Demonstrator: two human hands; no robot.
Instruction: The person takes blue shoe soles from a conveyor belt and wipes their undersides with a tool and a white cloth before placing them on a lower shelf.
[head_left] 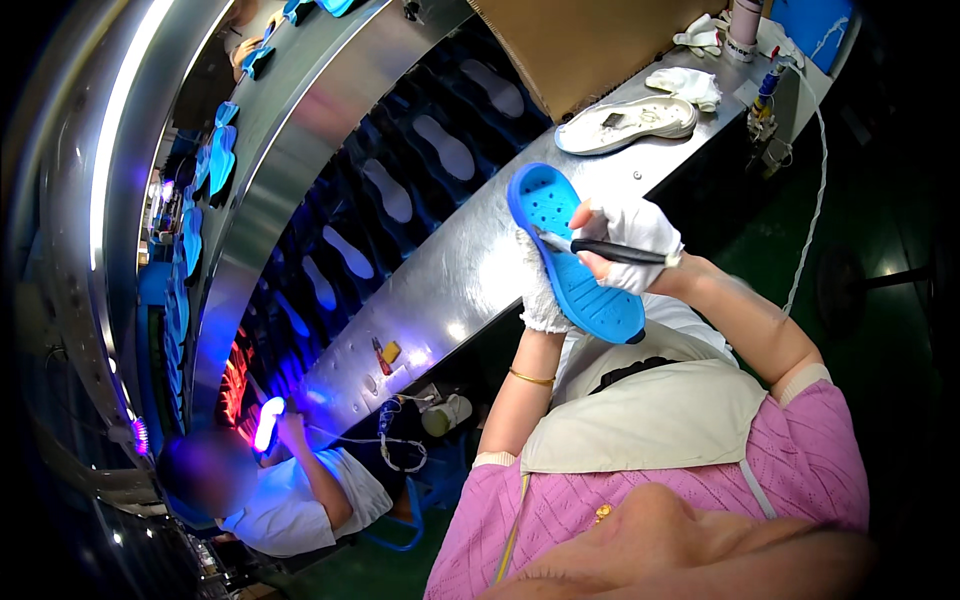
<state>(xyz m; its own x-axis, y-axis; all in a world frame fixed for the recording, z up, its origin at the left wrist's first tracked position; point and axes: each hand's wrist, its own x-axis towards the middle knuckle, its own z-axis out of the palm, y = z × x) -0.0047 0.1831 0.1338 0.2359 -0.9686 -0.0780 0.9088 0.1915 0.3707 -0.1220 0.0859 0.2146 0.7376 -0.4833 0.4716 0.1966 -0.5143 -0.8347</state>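
Observation:
A bright blue shoe sole (598, 305) is held tilted over the near edge of the metal bench, its inner side with small holes facing up. My left hand (541, 290), in a white glove, grips the sole along its left edge. In my right hand (640, 235), gloved in white with bare fingertips, is a slim black-handled tool (618, 252) with a narrow pale tip. That tip meets the sole near its left rim; whether it is a brush or a blade I cannot tell.
A white shoe (628, 124) and white gloves (686, 88) lie on the metal bench (440, 255). Beyond are dark racks of pale soles (442, 147) and a conveyor (290, 90) with blue soles. A seated co-worker (310, 500) holds a glowing sole at the left.

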